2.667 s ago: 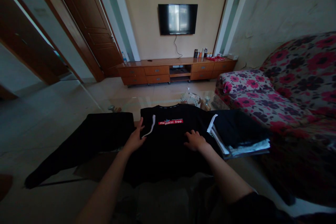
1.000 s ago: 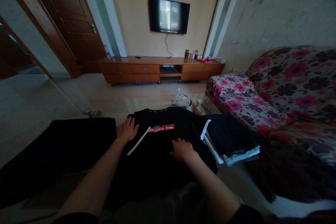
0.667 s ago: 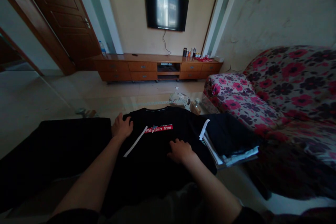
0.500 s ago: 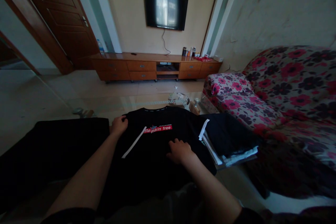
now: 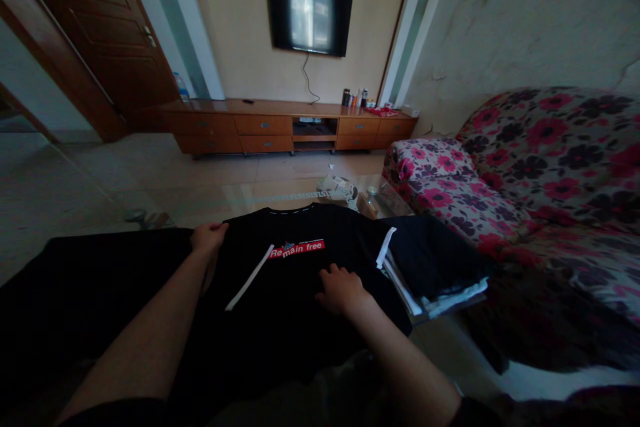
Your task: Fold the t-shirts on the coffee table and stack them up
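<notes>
Far left: dark cloth [image 5: 100,280], partly behind the left forearm [image 5: 140,333]. Left hand [image 5: 208,239]: grip pinched on the shirt's shoulder edge. Shirt [image 5: 290,320] lies spread mid-view on the glass desk [image 5: 280,198]; white strip [image 5: 250,277] slants across it to the print's [image 5: 300,249] left end. Right hand [image 5: 342,289]: grip loose, resting on the front. Folded stack [image 5: 435,258] crowds the shirt's right side. Sofa [image 5: 545,137] far right.
</notes>
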`<state>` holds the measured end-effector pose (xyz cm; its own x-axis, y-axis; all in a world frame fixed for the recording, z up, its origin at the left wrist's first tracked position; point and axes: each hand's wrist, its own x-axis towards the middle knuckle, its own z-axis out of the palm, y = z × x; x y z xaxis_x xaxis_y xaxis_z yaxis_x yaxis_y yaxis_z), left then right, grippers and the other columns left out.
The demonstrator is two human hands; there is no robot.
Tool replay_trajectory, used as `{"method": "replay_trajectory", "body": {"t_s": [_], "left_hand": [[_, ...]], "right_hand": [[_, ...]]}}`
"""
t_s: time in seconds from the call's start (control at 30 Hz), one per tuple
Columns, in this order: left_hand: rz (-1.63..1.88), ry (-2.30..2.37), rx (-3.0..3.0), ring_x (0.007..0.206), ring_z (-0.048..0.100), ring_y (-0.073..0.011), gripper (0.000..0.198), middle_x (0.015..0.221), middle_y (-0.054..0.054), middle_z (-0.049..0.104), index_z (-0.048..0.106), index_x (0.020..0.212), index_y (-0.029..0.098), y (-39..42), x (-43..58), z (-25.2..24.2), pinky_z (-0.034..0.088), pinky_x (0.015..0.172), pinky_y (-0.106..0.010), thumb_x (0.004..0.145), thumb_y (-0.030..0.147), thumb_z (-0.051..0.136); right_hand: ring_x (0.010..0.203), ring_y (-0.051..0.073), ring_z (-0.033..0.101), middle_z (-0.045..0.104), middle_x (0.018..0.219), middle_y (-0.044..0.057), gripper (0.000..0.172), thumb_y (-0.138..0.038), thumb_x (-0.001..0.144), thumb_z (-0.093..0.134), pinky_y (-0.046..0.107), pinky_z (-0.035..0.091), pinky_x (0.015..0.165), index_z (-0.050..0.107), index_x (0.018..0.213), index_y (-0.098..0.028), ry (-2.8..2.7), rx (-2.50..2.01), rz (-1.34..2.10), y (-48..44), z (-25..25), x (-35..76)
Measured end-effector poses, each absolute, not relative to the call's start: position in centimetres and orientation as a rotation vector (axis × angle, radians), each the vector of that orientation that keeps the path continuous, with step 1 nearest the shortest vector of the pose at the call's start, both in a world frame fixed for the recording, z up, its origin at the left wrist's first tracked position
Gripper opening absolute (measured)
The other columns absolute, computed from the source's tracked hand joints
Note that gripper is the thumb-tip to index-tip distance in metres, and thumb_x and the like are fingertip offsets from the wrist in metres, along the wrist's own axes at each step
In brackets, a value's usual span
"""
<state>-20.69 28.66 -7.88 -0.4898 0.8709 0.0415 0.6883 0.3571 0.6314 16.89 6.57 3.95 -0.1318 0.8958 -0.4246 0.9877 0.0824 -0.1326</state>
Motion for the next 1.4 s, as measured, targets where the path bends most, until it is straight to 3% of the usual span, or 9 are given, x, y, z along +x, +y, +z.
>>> {"method": "replay_trajectory", "body": {"t_s": [0.17,0.33,0.47,0.63,0.73,0.87,1.07,1.23,1.4], "left_hand": [[0.752,2.392,1.543,0.109,0.07,-0.0345,0.03,0.104,-0.018,0.076,0.075,0.101,0.014,28.8,-21.3,-8.3,0.051,0.101,-0.046,0.088,0.035,0.059],[0.801,2.543,1.877,0.123,0.06,-0.0361,0.046,0.128,-0.025,0.063,0.063,0.129,0.008,26.9,-20.6,-8.8,0.048,0.103,-0.048,0.093,0.033,0.05],[0.693,2.459,2.086,0.131,0.053,-0.0391,0.051,0.136,-0.025,0.059,0.061,0.133,0.01,25.9,-18.2,-8.7,0.045,0.106,-0.052,0.099,0.04,0.037],[0.399,2.298,2.097,0.153,0.032,-0.0364,0.071,0.16,-0.026,0.043,0.046,0.15,0.003,25.6,-16.1,-9.8,0.028,0.123,-0.052,0.1,0.051,0.033],[0.48,2.289,2.122,0.157,0.025,-0.0347,0.07,0.164,-0.025,0.035,0.044,0.152,0.002,24.8,-16.0,-9.6,0.024,0.125,-0.05,0.101,0.048,0.029],[0.703,2.292,2.304,0.155,0.029,-0.0331,0.061,0.16,-0.022,0.041,0.043,0.153,0.008,22.2,-15.0,-7.7,0.024,0.125,-0.05,0.1,0.038,0.032],[0.529,2.24,2.344,0.15,0.037,-0.0349,0.063,0.156,-0.023,0.048,0.047,0.15,0.007,17.5,-13.1,-8.0,0.028,0.124,-0.05,0.102,0.044,0.031],[0.291,2.128,2.28,0.158,0.023,-0.0339,0.077,0.169,-0.019,0.031,0.037,0.16,0.009,15.2,-14.9,-10.3,0.024,0.126,-0.05,0.101,0.057,0.029],[0.219,2.069,2.307,0.16,0.016,-0.0313,0.081,0.172,-0.015,0.02,0.03,0.164,0.013,14.4,-16.1,-10.5,0.021,0.127,-0.049,0.101,0.063,0.027]], "right_hand": [[0.128,0.037,0.058,0.058,0.142,0.014,0.052,-0.046,0.091,0.067,0.051,0.052,0.1,0.061,0.138,-0.025,2.142,1.907,-0.586,6.9,3.7,17.0],[0.131,0.037,0.056,0.055,0.146,0.014,0.051,-0.046,0.092,0.066,0.051,0.051,0.102,0.061,0.139,-0.025,2.138,1.892,-0.598,7.0,3.9,16.9],[0.132,0.036,0.056,0.055,0.146,0.014,0.05,-0.046,0.093,0.066,0.051,0.051,0.102,0.061,0.138,-0.025,2.131,1.895,-0.597,7.0,3.9,16.9],[0.132,0.036,0.055,0.054,0.147,0.014,0.05,-0.046,0.092,0.067,0.05,0.05,0.102,0.061,0.138,-0.026,2.13,1.895,-0.59,6.9,3.8,16.9],[0.133,0.036,0.054,0.053,0.148,0.015,0.05,-0.046,0.092,0.067,0.05,0.05,0.103,0.061,0.138,-0.026,2.132,1.89,-0.597,6.8,3.9,17.0],[0.133,0.037,0.055,0.055,0.146,0.015,0.051,-0.046,0.092,0.067,0.051,0.051,0.102,0.061,0.138,-0.025,2.153,1.879,-0.621,6.8,3.8,17.3],[0.128,0.033,0.061,0.062,0.141,0.013,0.054,-0.052,0.091,0.064,0.045,0.051,0.1,0.06,0.14,-0.027,2.221,1.87,-0.722,7.7,3.8,19.4],[0.121,0.03,0.066,0.069,0.13,0.015,0.041,-0.046,0.1,0.05,0.039,0.051,0.097,0.066,0.129,-0.022,2.059,2.32,-0.635,8.8,4.6,23.4],[0.12,0.035,0.064,0.06,0.137,0.025,0.048,-0.044,0.097,0.052,0.043,0.05,0.094,0.066,0.132,-0.014,1.717,2.72,-0.585,9.1,3.4,28.3]]}}
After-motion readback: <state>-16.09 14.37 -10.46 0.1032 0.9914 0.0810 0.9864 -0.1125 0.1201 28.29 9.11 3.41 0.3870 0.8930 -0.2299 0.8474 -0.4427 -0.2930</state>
